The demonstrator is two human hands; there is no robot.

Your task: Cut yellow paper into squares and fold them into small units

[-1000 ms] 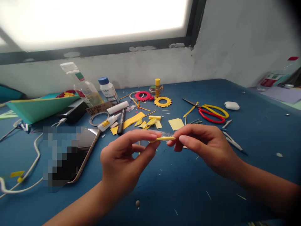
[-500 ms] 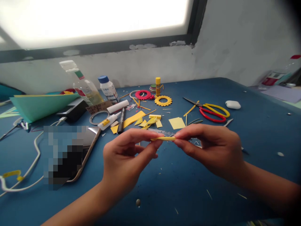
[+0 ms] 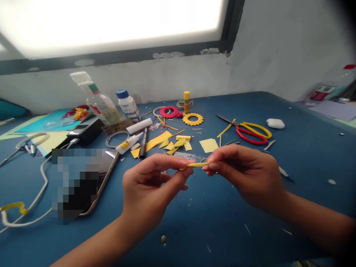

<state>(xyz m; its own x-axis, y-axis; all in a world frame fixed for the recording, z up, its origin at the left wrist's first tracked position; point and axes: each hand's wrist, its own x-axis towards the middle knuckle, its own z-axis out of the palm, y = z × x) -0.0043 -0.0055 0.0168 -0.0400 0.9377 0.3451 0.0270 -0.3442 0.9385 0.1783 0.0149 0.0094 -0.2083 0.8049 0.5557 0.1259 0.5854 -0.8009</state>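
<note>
A thin folded piece of yellow paper (image 3: 198,164) is held level above the table, stretched between both hands. My left hand (image 3: 151,185) pinches its left end between thumb and fingers. Its right end sits in the fingertips of my right hand (image 3: 250,174). Just behind the fingers lie a clear ruler (image 3: 190,156), partly covered, and a yellow paper square (image 3: 209,145). Farther back are yellow paper scraps (image 3: 178,145), a yellow toothed ring (image 3: 193,119) and a red toothed ring (image 3: 169,112).
Red-and-yellow-handled scissors (image 3: 251,134) and a white case (image 3: 275,123) lie to the right. At left are a phone (image 3: 94,185), white cable (image 3: 44,170), glue bottle (image 3: 128,143), black marker (image 3: 144,142) and tilted-looking bottles. A glue stick (image 3: 186,102) stands at the back.
The green paper raised at far left has dropped down, uncovering blue paper and red and yellow pieces. My right fingers have shifted slightly on the yellow paper; both hands keep hold of it.
</note>
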